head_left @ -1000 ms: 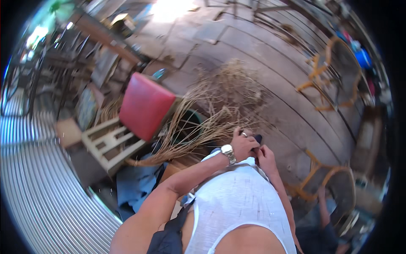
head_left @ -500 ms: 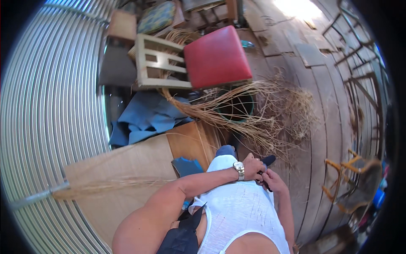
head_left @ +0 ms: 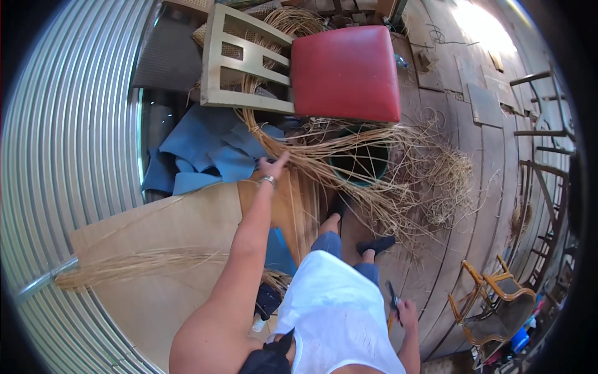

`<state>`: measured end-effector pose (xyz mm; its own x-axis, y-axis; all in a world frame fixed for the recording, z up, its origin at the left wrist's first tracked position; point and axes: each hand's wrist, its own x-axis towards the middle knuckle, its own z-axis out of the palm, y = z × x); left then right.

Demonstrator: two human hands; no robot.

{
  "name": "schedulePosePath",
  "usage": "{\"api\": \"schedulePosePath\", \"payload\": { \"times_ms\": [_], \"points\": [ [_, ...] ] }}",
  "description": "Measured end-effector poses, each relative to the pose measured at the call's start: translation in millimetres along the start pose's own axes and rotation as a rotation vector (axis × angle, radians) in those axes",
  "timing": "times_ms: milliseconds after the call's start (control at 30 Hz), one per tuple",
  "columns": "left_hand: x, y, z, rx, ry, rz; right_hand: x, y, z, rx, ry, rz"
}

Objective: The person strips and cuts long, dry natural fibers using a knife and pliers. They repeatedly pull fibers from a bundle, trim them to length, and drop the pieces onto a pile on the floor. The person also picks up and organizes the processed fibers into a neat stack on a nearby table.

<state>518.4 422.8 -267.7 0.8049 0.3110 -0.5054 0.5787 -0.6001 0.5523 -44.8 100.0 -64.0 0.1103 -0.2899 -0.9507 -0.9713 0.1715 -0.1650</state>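
Observation:
My left hand [head_left: 274, 166], a metal watch on its wrist, stretches forward to the tied bundle of thin tan cane strands [head_left: 299, 156]. Its fingers look extended at the bundle's edge; a small dark shape beside them is too unclear to name. Low at my right side, my right hand [head_left: 408, 313] is closed around a slim dark tool [head_left: 393, 295] that points away from me; its exact kind cannot be made out. The bundle's loose ends fan out to the right across a dark green bucket [head_left: 339, 167].
A pale-framed chair with a red seat [head_left: 346, 73] lies beyond the bundle. Blue sheets [head_left: 199, 146] and a plywood board [head_left: 156, 230] bearing more strands [head_left: 143, 267] are on the left, beside a corrugated metal wall [head_left: 75, 137]. A wooden armchair [head_left: 492, 305] stands right.
My hands were together at my waist; now they are apart. The left has reached forward to the cane bundle, and the right has dropped back with the dark tool.

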Motion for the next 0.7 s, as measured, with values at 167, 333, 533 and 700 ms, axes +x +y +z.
{"api": "schedulePosePath", "payload": {
  "times_ms": [167, 333, 533, 700],
  "points": [
    [101.4, -9.7, 24.4, -0.318, 0.088, -0.364, -48.9, 27.6, -8.3, -0.072, -0.029, 0.260],
    [84.4, 15.3, 73.1, -0.505, 0.037, -0.278, -102.1, -78.7, 18.2, -0.207, -0.016, 0.193],
    [97.7, -23.2, 107.8, -0.516, 0.046, -0.210, -42.7, -27.9, 11.4, 0.146, -0.061, 0.184],
    [28.0, 36.0, 60.4, -1.040, -0.170, -0.375, -9.9, -71.9, 28.7, 0.034, -0.202, 0.159]
  ]
}}
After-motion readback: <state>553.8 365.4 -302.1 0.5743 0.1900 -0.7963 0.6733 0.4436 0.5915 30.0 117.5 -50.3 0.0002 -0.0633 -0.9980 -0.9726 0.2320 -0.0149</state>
